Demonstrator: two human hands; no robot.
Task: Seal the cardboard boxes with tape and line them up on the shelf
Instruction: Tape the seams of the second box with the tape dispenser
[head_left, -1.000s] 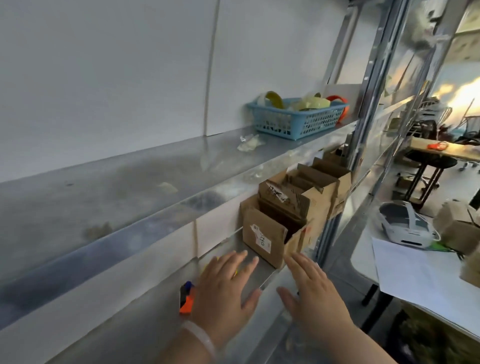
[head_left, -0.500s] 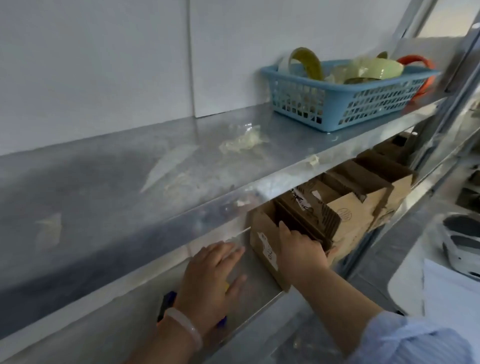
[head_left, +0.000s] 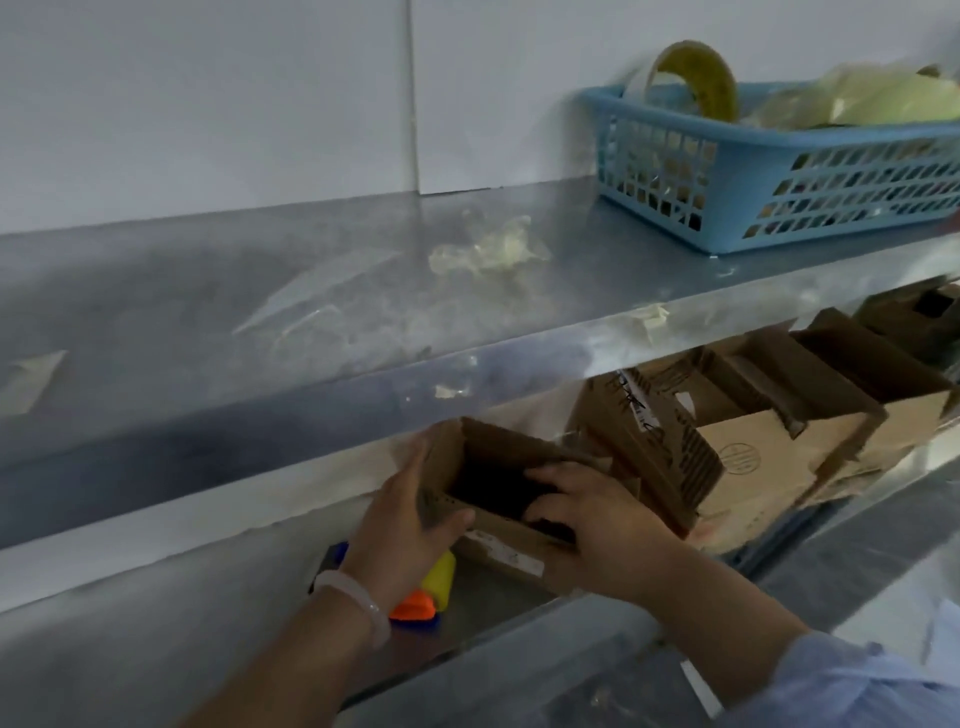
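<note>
A small open cardboard box (head_left: 498, 540) sits on the lower metal shelf (head_left: 483, 603), its flaps up and its inside dark. My left hand (head_left: 405, 525) grips its left wall, thumb over the front rim. My right hand (head_left: 592, 525) holds its right side, with fingers curled over the rim into the opening. To the right, more open cardboard boxes (head_left: 743, 447) stand in a row on the same shelf. A blue, yellow and orange tape tool (head_left: 426, 597) lies on the shelf just below my left wrist.
The upper metal shelf (head_left: 260, 312) juts out just above the box and carries tape scraps (head_left: 488, 249). A blue plastic basket (head_left: 779, 171) with tape rolls (head_left: 691, 83) stands at its right end. A white wall is behind.
The camera moved closer. My left hand left the shelf surface and took the box's left wall. My right hand shifted onto the box's right rim, and the box was drawn leftwards from the row.
</note>
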